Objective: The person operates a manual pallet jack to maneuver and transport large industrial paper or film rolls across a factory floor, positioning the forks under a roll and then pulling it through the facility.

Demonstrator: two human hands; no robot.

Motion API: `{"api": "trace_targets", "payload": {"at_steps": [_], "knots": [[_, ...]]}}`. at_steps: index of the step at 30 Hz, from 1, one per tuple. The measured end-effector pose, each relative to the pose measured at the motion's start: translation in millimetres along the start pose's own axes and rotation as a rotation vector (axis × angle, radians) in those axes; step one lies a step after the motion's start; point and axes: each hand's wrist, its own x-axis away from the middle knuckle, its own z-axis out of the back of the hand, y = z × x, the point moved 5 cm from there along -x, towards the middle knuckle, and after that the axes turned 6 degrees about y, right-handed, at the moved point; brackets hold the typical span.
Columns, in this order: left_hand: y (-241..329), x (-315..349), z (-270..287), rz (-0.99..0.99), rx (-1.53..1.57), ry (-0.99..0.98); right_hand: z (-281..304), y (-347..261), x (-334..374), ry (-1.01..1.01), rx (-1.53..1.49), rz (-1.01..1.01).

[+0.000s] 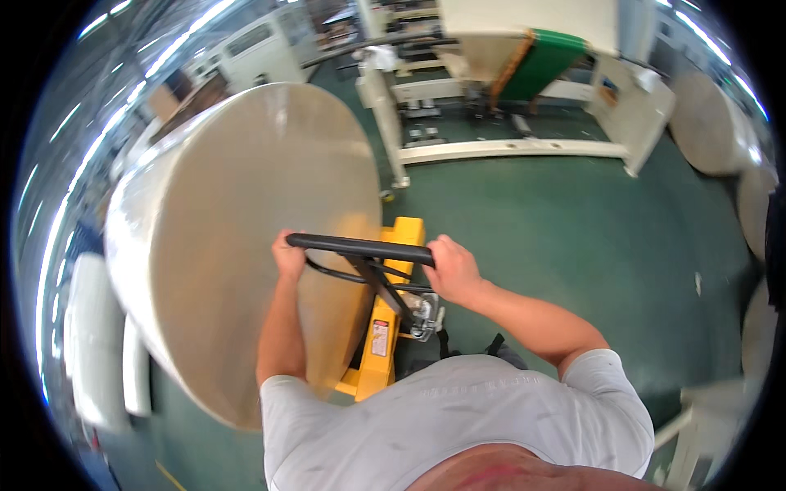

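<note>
Both my hands grip the black handle [360, 246] of a yellow pallet jack [379, 336], one at each end of its bar. My left hand [288, 256] is wrapped round the left end, in front of a huge wrapped roll [246, 237]. My right hand [453, 268] closes round the right end, over the green floor. Below the bar, the handle's black shaft slants down to a metal pump base [422, 317]. The big roll stands close against the jack's left side; what lies beneath the roll is hidden.
Ahead stands a cream machine frame [516, 149] with a green panel [540, 65]. More big rolls [704, 123] line the right side. White wrapped rolls [97, 344] stand at the far left. A cream machine part [712, 425] is near the lower right.
</note>
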Motion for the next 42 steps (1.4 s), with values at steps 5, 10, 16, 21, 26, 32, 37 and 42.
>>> {"api": "trace_targets", "payload": {"at_steps": [5,10,16,21,26,32,37,42], "knots": [[67.4,49.7,4.9,0.091,-0.057,0.208,43.8,51.7,-36.4,-0.077,-0.179,0.151],[177.1,167.2,-9.9,0.249,-0.315,0.510,65.5,142.7,-108.2,-0.235,-0.418,0.216],[336.0,279.2,-131.1,0.366,-0.578,0.631,77.2,232.7,-208.8,-0.456,-0.611,0.279],[418.6,389.1,-204.7,0.455,-0.653,0.657,149.4,264.2,-147.5,-0.308,-0.763,0.313],[503.3,485.6,-300.5,0.556,-0.889,0.158,281.3,330.4,-69.7,-0.717,-0.620,0.577],[563.8,589.1,-423.8,0.712,-0.993,-0.184,397.7,375.3,23.9,-1.252,-0.107,0.609],[546.7,726.7,-547.2,0.644,-1.074,-0.169,465.3,480.9,150.3,-1.358,0.104,0.690],[557.4,833.3,-649.5,0.752,-1.103,-0.152,529.9,563.6,247.5,-1.248,0.159,0.753]]}}
